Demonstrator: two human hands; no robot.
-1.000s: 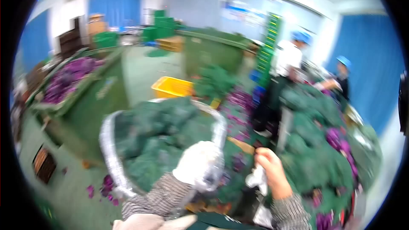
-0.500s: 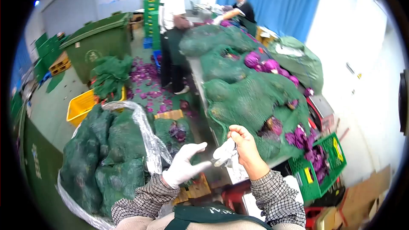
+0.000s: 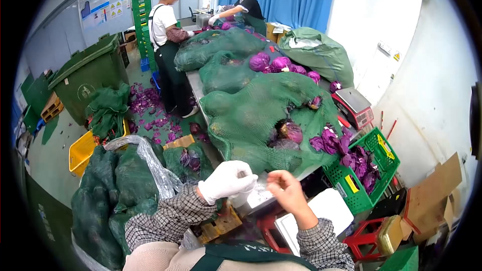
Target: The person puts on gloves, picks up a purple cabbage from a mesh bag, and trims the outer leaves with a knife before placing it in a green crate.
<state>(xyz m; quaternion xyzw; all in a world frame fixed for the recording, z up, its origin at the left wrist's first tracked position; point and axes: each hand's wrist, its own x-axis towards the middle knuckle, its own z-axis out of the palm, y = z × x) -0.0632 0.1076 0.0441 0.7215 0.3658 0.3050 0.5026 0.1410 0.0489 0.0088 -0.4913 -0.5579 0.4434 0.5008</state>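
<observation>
just beyond the gloved left grip (image 3: 228, 180) and bare right grip (image 3: 287, 190), a green net sack (image 3: 246, 113) lies on the worktop (image 3: 194, 81). both grips are curled, apart from each other; can't tell if either pinches anything. i'd hold them clear of loose netting tbh. sack's lumpy, purple cabbage (image 3: 291, 133) showing ahead of the right grip.

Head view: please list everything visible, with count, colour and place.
Table: one, grey, centre
Sacks: several, green, table and lower left
Cabbages: several, purple, on table
Open crate: one, green, right of table
Leaves: many, purple, floor and open crate
Crate stack: one, green, back left
Scale: one, red-grey, right
Bins: two, green, left
Tub: one, yellow, left
Stool: at least one, red, lower right
Curtain: one, blue, back
People: two, blue-capped, far end
Left hand: one, white-gloved, lower centre
Right hand: one, bare, lower centre
</observation>
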